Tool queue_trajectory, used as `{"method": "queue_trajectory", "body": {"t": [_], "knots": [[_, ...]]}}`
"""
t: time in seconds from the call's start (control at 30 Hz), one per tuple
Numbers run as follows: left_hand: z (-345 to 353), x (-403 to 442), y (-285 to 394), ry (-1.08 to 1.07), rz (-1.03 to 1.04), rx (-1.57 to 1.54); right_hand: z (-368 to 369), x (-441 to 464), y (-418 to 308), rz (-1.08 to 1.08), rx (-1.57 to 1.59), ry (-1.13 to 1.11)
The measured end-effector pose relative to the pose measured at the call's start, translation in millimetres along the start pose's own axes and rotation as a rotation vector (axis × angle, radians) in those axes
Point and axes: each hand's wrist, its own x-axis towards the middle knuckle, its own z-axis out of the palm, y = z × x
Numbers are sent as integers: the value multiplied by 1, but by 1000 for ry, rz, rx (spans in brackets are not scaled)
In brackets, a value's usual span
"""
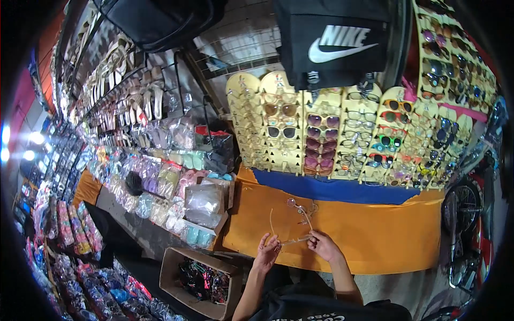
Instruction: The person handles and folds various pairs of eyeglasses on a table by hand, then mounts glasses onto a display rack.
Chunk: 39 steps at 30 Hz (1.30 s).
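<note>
"While both hands are together at the near edge of the orange cloth (369, 235), what do they hold?"

"One pair of clear-framed glasses (296, 241), between them. The lens front is toward the wearer's body, and the open temples point away, over the cloth."

"How are the fingers placed?"

"The left hand (266, 253) pinches one end of the frame, its upper fingers slightly apart. The right hand (325, 247) pinches the other end between thumb and fingertips; I cannot tell how its remaining fingers lie."

"What lies just beyond the hands?"

"Thin-framed eyewear with round lenses (290, 203), on the cloth near the right temple. Behind it runs a blue cloth (332, 187), then upright cream display boards (243, 84) with rows of glasses and sunglasses. A black Nike bag (342, 64) hangs above them."

"And to the sides?"

"On the left, clear-wrapped packets (152, 179) sit below racks of sandals (155, 101). An open cardboard box (171, 267), near the left forearm, holds a jumble of small dark and coloured items, too small to name. On the far right is part of a motorcycle (465, 208), with a dark wheel and red bodywork"
</note>
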Motion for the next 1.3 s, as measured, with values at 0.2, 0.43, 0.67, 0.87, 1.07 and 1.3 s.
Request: {"method": "queue_trajectory", "body": {"t": [0.2, 0.43, 0.67, 0.87, 1.07, 1.3], "knots": [[-7, 33, 44, 29, 78, -108, 52, 41, 4, 1, 29, -53], [-6, 89, 80, -128, 29, -80, 70, 77, 15, 20, 295, -6], [14, 118, 106, -68, -116, 38, 90, 114, 6, -8, 286, 149], [9, 177, 123, -69, -194, 127, 92, 151, -16, -17, 124, 207], [35, 233, 132, -155, -231, 97, 116, 176, -37, -144, 93, 271], [56, 289, 120, -94, -244, 24, 111, 203, -56, -263, 215, 263]]}}
